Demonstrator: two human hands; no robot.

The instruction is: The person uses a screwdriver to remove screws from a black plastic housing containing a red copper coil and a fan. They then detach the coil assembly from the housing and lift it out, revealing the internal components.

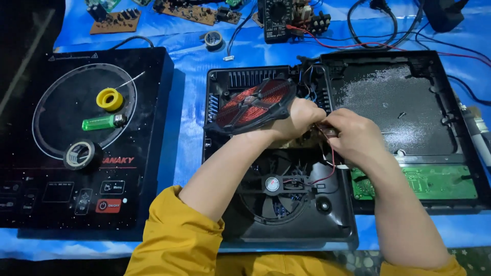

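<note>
Yellow sleeves [174, 240] lay nearest the camera, and both bare forearms reached over the opened cooker base [279, 153] on the blue sheet [186, 117]. At the base's middle, above the black fan [273, 191], the left hand [296, 118] was closed on the edge of the red coil disc [253, 105] and held it tilted up. Just beside it, the right hand [353, 135] pinched a small part with a red wire [333, 163], maybe a connector; the fingers hid it. To the right lay the cooker's upturned top [399, 107]. Well to the left, a second cooker [82, 138] carried a tape roll [82, 155], a green lighter [102, 121] and a yellow spool [110, 99].
</note>
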